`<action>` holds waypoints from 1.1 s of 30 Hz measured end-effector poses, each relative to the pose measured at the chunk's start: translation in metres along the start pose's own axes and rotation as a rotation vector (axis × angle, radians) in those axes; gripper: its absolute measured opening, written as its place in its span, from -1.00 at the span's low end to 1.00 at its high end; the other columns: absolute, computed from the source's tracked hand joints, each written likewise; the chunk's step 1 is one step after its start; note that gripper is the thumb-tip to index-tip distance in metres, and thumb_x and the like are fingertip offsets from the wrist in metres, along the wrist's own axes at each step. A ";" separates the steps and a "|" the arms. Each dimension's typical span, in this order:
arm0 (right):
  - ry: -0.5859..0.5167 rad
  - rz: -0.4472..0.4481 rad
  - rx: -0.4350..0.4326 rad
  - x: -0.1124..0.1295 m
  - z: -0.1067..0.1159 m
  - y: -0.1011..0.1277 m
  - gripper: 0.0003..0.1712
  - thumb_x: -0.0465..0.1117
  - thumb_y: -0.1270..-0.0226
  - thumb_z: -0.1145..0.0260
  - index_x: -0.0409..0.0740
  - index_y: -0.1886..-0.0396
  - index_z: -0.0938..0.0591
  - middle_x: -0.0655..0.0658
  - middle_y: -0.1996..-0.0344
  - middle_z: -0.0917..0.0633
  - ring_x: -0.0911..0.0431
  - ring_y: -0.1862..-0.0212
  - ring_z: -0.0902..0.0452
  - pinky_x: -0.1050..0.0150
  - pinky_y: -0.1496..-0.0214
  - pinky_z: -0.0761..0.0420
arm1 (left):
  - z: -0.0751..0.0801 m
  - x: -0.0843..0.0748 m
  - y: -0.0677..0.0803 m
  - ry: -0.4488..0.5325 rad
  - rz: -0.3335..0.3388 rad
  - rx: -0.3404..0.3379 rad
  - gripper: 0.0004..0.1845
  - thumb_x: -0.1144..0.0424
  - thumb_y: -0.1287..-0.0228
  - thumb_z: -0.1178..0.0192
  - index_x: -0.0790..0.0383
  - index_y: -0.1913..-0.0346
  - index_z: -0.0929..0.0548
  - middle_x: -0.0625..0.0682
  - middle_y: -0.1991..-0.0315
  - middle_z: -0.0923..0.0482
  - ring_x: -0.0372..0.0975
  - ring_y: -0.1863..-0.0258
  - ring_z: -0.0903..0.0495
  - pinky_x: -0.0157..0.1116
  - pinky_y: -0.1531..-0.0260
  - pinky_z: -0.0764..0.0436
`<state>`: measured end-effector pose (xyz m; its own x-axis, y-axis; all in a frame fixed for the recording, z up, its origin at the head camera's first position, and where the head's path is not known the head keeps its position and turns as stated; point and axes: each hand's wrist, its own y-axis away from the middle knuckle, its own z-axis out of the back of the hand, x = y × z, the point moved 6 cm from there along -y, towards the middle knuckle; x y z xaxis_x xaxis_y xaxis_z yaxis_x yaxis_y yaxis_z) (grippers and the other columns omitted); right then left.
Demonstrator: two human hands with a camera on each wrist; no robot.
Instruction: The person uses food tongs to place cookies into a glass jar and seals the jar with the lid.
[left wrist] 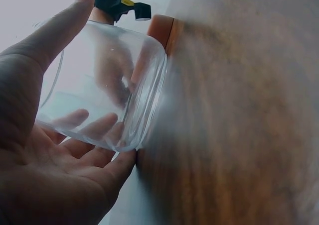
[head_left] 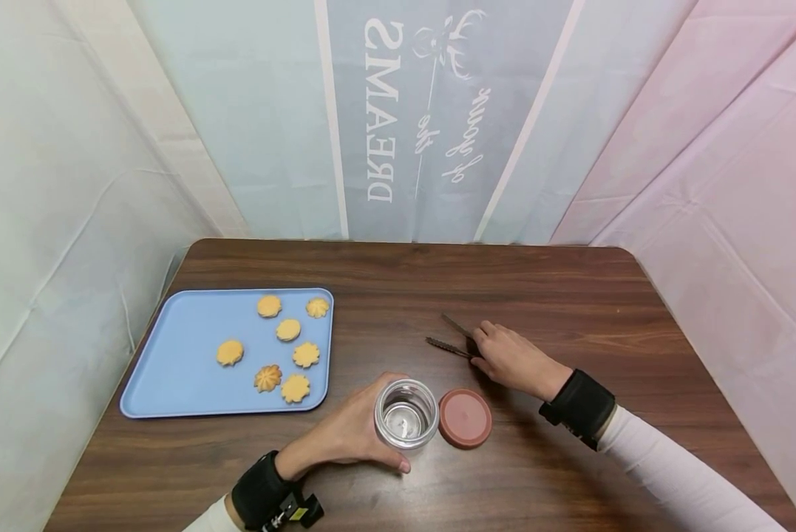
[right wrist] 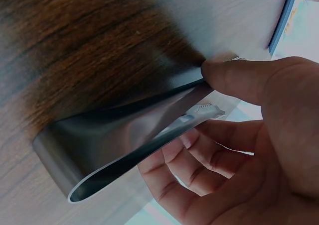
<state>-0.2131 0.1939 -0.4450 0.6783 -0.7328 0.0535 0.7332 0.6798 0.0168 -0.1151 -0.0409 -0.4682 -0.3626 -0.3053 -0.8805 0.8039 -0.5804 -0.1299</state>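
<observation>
In the head view, my left hand [head_left: 354, 425] curls around a clear glass jar [head_left: 406, 415], which stands upright with its mouth uncovered and nothing inside. The left wrist view has the thumb along one side of the jar [left wrist: 99, 75] and the fingers wrapped about the other. My right hand [head_left: 512, 360] holds metal tongs [head_left: 447, 346], their two arms spread and tips pointing to the far left. Thumb on one arm and fingers along the other, the hand grips the tongs [right wrist: 104, 130] partway along in the right wrist view. A reddish-brown round lid [head_left: 465, 419] lies just right of the jar.
A blue tray [head_left: 178, 355] sits on the left of the brown wooden table [head_left: 570, 295]. Several golden flower-shaped cookies [head_left: 230, 352] lie on it, mostly toward its right side. Fabric curtains [head_left: 271, 111] hang behind and beside the table.
</observation>
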 end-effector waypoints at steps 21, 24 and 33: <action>-0.018 0.013 -0.021 0.000 0.001 0.001 -0.76 -0.31 -0.38 -0.50 -0.33 0.10 -0.64 -0.14 0.35 -0.54 0.07 0.36 -0.51 0.15 0.36 -0.59 | 0.017 -0.004 0.004 0.020 0.047 0.081 0.33 0.10 0.30 -0.82 0.17 -0.60 -0.24 0.01 -0.46 -0.46 -0.12 -0.47 -0.41 -0.02 -0.54 -0.30; -0.023 0.013 -0.028 0.000 0.001 0.002 -0.76 -0.31 -0.37 -0.51 -0.33 0.11 -0.63 -0.13 0.35 -0.54 0.07 0.37 -0.51 0.16 0.38 -0.58 | 0.020 -0.006 0.004 -0.014 0.034 0.090 0.34 0.06 0.28 -0.81 0.15 -0.61 -0.22 0.07 -0.49 -0.42 -0.08 -0.50 -0.38 0.04 -0.54 -0.29; -0.028 -0.021 -0.028 -0.001 0.001 0.002 -0.77 -0.31 -0.36 -0.52 -0.30 0.16 -0.62 -0.12 0.38 -0.55 0.08 0.40 -0.53 0.20 0.43 -0.56 | 0.029 -0.014 0.006 -0.078 -0.050 0.129 0.37 0.04 0.27 -0.81 0.07 -0.64 -0.18 0.11 -0.61 -0.26 -0.04 -0.58 -0.27 0.06 -0.55 -0.27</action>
<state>-0.2123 0.1965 -0.4437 0.6616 -0.7454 0.0816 0.7484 0.6631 -0.0102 -0.1188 -0.0618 -0.4432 -0.4405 -0.3283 -0.8355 0.7184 -0.6870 -0.1088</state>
